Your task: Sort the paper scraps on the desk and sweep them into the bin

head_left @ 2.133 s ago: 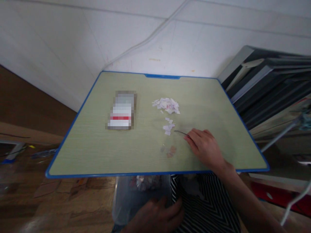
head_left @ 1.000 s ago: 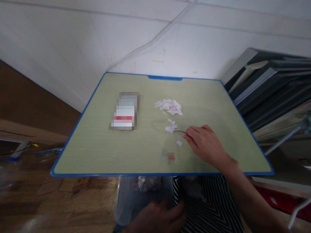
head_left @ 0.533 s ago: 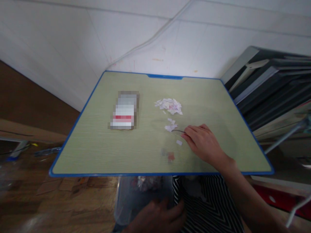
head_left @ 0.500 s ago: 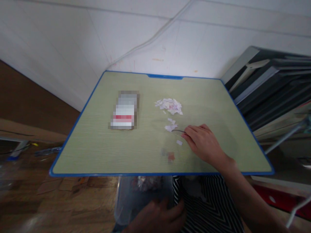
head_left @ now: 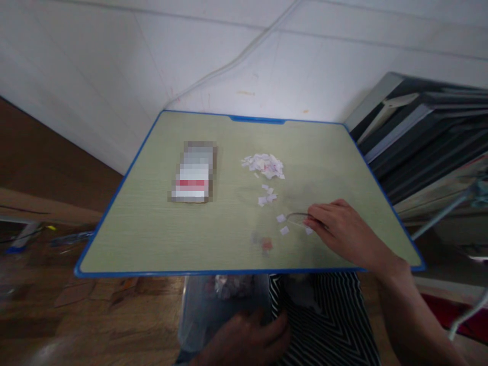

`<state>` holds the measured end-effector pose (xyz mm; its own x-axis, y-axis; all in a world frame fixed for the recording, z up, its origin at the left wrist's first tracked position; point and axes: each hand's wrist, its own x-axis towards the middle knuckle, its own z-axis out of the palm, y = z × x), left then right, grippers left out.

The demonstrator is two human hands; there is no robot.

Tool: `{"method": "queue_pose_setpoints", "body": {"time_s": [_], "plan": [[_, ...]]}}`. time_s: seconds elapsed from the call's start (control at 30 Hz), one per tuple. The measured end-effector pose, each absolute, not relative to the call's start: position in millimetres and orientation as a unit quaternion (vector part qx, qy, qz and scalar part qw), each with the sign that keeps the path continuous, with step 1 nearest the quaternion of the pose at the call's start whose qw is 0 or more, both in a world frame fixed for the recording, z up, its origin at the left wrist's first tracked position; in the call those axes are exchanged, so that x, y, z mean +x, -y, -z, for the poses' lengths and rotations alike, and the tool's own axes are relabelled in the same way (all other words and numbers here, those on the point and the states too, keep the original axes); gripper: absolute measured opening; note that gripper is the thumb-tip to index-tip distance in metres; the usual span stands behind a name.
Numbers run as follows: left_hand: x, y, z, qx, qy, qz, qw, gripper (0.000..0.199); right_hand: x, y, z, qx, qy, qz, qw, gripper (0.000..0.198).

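My right hand point(head_left: 343, 231) is closed on slim metal tweezers point(head_left: 297, 214), their tips pointing left. At the tips lies a small white paper piece point(head_left: 281, 218) on the board; whether they grip it I cannot tell. Another paper piece point(head_left: 284, 230) is just below, and one more point(head_left: 308, 231) shows partly under my fingers. Farther back are a few loose paper pieces point(head_left: 267, 196) and a heap of paper scraps point(head_left: 263, 165). My left hand point(head_left: 247, 338) rests low under the board's front edge, in shade, fingers loosely bent and apart, with nothing visible in it.
The pale green board point(head_left: 133, 229) has a blue rim. A pixelated flat rectangular object point(head_left: 193, 173) lies on its left part. Below the front edge stands a clear plastic bin point(head_left: 194, 310) with a crumpled bundle in it. Dark flat panels point(head_left: 427, 127) lean at the right.
My right hand and the tweezers have moved right and towards me, away from the loose cluster. Paper pieces now show by the tips and under my fingers. My left hand has barely moved.
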<state>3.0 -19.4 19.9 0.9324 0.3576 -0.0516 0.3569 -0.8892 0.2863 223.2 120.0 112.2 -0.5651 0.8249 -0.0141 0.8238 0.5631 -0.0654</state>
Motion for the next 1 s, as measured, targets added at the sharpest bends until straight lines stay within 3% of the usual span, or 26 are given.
{"method": "queue_pose_setpoints", "body": {"time_s": [0.23, 0.8, 1.0], "plan": [[2.7, 19.8, -18.7, 0.974, -0.177, 0.003, 0.141, 0.036, 219.5, -117.1, -110.7, -0.468, 0.883, -0.013, 0.046, 0.030], [2.1, 22.6, -14.8, 0.973, -0.187, -0.012, 0.136, 0.034, 220.7, -115.0, -105.0, -0.480, 0.876, -0.008, 0.045, 0.030], [2.1, 22.3, -13.7, 0.974, -0.183, 0.001, 0.131, 0.038, 216.3, -116.8, -102.9, -0.491, 0.868, 0.054, 0.046, 0.032]]}}
